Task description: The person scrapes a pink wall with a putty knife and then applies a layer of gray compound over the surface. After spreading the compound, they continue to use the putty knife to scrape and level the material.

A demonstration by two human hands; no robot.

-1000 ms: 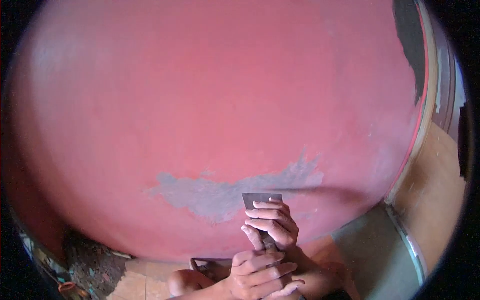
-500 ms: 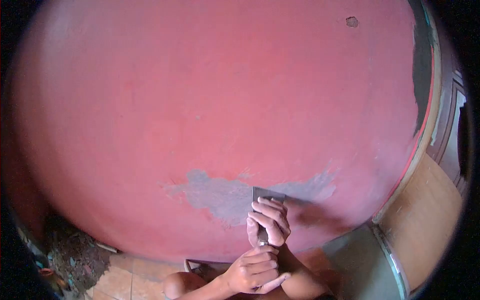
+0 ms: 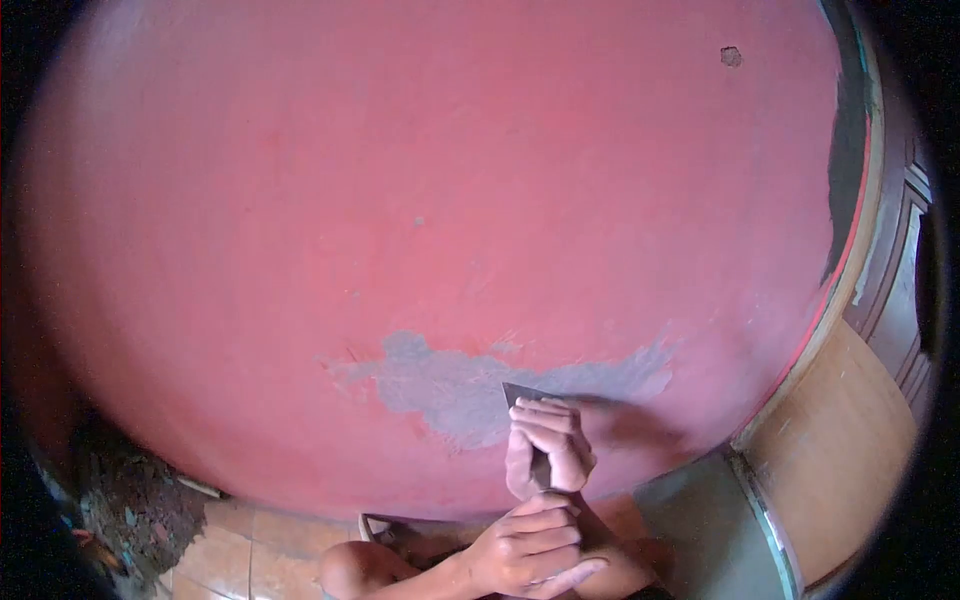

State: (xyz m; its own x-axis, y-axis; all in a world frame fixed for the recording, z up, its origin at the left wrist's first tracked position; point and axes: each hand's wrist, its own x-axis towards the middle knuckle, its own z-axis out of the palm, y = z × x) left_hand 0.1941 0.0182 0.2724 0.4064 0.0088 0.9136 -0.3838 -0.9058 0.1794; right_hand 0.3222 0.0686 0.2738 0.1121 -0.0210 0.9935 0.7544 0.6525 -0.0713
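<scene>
A scraper (image 3: 514, 391) with a flat metal blade is held in both hands, its blade tip against the pink wall (image 3: 400, 200) at a bare grey patch (image 3: 440, 388). My right hand (image 3: 550, 445) is closed around the upper part of the tool, fingers over the blade's base. Below it, my left hand (image 3: 530, 545) wraps the handle, which is mostly hidden by the fingers.
Tiled floor (image 3: 285, 570) runs along the wall's foot, with dark rubble (image 3: 140, 510) at the left. A wooden board (image 3: 830, 450) leans at the right. Higher on the wall is a small hole (image 3: 731, 57). My bent knee (image 3: 352, 568) is near the bottom.
Both hands and the scraper have shifted slightly right and down in view, and the blade is seen more edge-on. The camera view has moved a little too.
</scene>
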